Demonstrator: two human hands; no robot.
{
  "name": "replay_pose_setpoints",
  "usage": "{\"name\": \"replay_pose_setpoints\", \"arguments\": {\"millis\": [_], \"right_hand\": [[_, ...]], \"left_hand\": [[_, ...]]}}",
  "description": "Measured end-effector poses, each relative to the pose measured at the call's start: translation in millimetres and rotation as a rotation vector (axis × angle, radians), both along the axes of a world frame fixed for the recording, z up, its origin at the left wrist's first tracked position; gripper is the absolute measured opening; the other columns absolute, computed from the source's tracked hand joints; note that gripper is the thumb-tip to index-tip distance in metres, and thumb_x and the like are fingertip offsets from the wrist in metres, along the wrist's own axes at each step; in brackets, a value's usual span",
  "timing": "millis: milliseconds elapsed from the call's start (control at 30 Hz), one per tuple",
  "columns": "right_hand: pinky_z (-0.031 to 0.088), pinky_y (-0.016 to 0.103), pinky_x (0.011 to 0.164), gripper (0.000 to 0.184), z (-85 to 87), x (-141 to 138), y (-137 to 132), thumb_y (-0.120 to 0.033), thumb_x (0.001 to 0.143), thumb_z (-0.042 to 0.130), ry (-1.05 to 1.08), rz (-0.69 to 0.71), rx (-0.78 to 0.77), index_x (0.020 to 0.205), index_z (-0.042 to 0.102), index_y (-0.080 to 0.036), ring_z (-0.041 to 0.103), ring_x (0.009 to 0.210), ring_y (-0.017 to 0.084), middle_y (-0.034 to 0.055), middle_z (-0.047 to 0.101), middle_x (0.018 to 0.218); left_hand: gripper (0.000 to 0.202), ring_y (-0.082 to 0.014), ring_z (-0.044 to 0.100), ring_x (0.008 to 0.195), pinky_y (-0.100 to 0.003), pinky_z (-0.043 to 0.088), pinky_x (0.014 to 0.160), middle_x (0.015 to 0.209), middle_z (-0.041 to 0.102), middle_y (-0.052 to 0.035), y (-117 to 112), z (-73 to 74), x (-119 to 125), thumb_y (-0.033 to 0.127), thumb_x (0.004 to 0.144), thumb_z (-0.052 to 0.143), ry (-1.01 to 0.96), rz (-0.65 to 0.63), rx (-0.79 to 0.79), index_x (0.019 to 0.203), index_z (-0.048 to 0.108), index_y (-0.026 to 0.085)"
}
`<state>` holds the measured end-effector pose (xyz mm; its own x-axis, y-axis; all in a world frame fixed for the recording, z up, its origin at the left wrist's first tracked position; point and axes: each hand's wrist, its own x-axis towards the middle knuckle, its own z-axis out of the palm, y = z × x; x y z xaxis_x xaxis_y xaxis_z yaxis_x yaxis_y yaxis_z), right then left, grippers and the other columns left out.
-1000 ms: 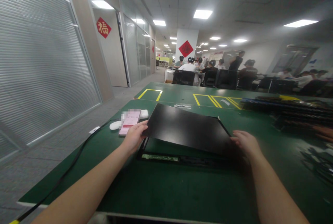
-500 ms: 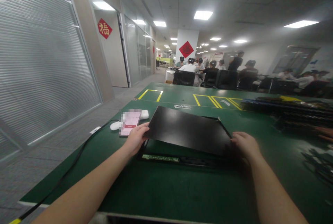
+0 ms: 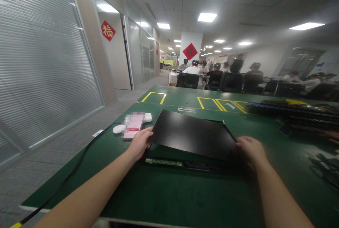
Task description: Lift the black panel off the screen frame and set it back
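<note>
A thin, black LCD panel (image 3: 194, 134) lies tilted between my hands, its near edge raised above a dark frame (image 3: 201, 166). A narrow green circuit board (image 3: 164, 162) shows along the frame's near side. My left hand (image 3: 140, 143) pinches the panel's left edge between thumb and fingers. At the right edge, my right hand (image 3: 250, 148) is closed on the panel's corner; its lower fingers are in shadow. The panel hides most of the frame's inside.
The green table (image 3: 185, 199) carries a phone (image 3: 134, 125), a white mouse-like item (image 3: 118, 129) and a black cable (image 3: 79, 159) on the left. Dark flat parts (image 3: 291, 111) are stacked at right, near loose cables (image 3: 324, 168). Several people sit farther back.
The view has shifted very slightly. Both hands keep their hold on the panel, and its tilt looks nearly the same.
</note>
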<state>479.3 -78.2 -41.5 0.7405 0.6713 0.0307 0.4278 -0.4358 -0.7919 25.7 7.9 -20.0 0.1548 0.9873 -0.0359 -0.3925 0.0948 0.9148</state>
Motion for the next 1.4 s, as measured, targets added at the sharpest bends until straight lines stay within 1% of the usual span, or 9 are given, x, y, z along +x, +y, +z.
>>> {"name": "replay_pose_setpoints", "arguments": {"millis": [167, 300, 533, 667, 800, 1000, 1167, 1267, 1400], "right_hand": [[0.048, 0.037, 0.066, 0.026, 5.3, -5.5, -2.1, -0.040, 0.071, 0.059, -0.027, 0.006, -0.021, 0.086, 0.071, -0.023, 0.068, 0.077, 0.027, 0.0085, 0.076, 0.083], [0.048, 0.036, 0.068, 0.022, 10.0, -9.6, -2.0, -0.038, 0.071, 0.058, -0.061, 0.014, -0.036, 0.082, 0.071, -0.024, 0.068, 0.081, 0.027, 0.0083, 0.076, 0.083], [0.048, 0.034, 0.063, 0.026, 8.2, -11.6, -1.4, -0.038, 0.072, 0.058, -0.046, 0.032, -0.049, 0.088, 0.073, -0.025, 0.069, 0.082, 0.027, 0.0080, 0.077, 0.088], [0.048, 0.034, 0.066, 0.024, 9.1, -11.3, -1.3, -0.037, 0.072, 0.058, -0.085, 0.038, -0.065, 0.085, 0.074, -0.025, 0.068, 0.081, 0.027, 0.0076, 0.076, 0.087], [0.047, 0.034, 0.069, 0.021, 10.5, -11.6, -1.4, -0.034, 0.070, 0.060, -0.141, 0.035, -0.064, 0.081, 0.074, -0.024, 0.067, 0.084, 0.027, 0.0083, 0.076, 0.088], [0.045, 0.034, 0.071, 0.020, 10.9, -12.3, -0.9, -0.035, 0.072, 0.059, -0.198, 0.056, -0.104, 0.080, 0.075, -0.025, 0.066, 0.088, 0.028, 0.0081, 0.076, 0.093], [0.044, 0.033, 0.066, 0.021, 13.6, -16.1, -1.8, -0.034, 0.073, 0.060, -0.218, 0.057, -0.115, 0.080, 0.077, -0.024, 0.066, 0.083, 0.027, 0.0077, 0.076, 0.088], [0.044, 0.032, 0.064, 0.027, 14.9, -17.9, -2.6, -0.036, 0.074, 0.057, -0.243, 0.066, -0.145, 0.085, 0.078, -0.023, 0.066, 0.081, 0.025, 0.0076, 0.076, 0.089], [0.044, 0.031, 0.067, 0.031, 15.5, -18.6, -3.3, -0.037, 0.077, 0.053, -0.283, 0.095, -0.187, 0.091, 0.078, -0.023, 0.066, 0.087, 0.025, 0.0073, 0.075, 0.094]], "left_hand": [[0.042, -0.0201, 0.069, 0.070, -0.024, 0.050, 0.056, 0.084, 0.078, -0.0088, -1.7, 1.1, 0.7, 0.016, 0.061, 0.070, 0.025, 0.004, -0.017, 0.102, 0.077, 0.012], [0.040, -0.0187, 0.068, 0.071, -0.024, 0.052, 0.060, 0.084, 0.078, -0.0086, -3.1, 3.0, 1.8, 0.015, 0.060, 0.069, 0.015, 0.001, -0.019, 0.099, 0.077, 0.011], [0.041, -0.0192, 0.068, 0.071, -0.025, 0.049, 0.059, 0.081, 0.076, -0.0075, -0.7, 0.0, 0.9, 0.015, 0.059, 0.069, 0.035, 0.018, -0.017, 0.099, 0.076, 0.011], [0.038, -0.0190, 0.067, 0.069, -0.025, 0.049, 0.059, 0.078, 0.076, -0.0065, 0.4, -1.6, 0.3, 0.016, 0.058, 0.069, 0.050, 0.031, -0.030, 0.095, 0.076, 0.012], [0.034, -0.0175, 0.065, 0.066, -0.024, 0.047, 0.056, 0.077, 0.075, -0.0060, 0.9, -2.4, 0.2, 0.016, 0.057, 0.069, 0.061, 0.048, -0.041, 0.090, 0.075, 0.012], [0.028, -0.0206, 0.069, 0.075, -0.027, 0.051, 0.059, 0.085, 0.076, -0.0083, 2.9, -4.1, -0.2, 0.023, 0.064, 0.079, 0.035, 0.077, -0.072, 0.089, 0.074, 0.013], [0.030, -0.0197, 0.070, 0.072, -0.026, 0.053, 0.059, 0.085, 0.077, -0.0093, 4.4, -5.1, -1.3, 0.013, 0.063, 0.077, 0.028, 0.007, -0.069, 0.093, 0.074, 0.012], [0.031, -0.0191, 0.071, 0.072, -0.024, 0.053, 0.059, 0.086, 0.077, -0.0095, 4.0, -3.8, -0.8, 0.009, 0.066, 0.073, 0.037, 0.008, -0.086, 0.097, 0.074, 0.011], [0.029, -0.0174, 0.071, 0.071, -0.023, 0.054, 0.059, 0.086, 0.078, -0.0092, 2.5, -0.6, 0.7, 0.006, 0.072, 0.066, 0.058, 0.025, -0.104, 0.100, 0.073, 0.011]]}}
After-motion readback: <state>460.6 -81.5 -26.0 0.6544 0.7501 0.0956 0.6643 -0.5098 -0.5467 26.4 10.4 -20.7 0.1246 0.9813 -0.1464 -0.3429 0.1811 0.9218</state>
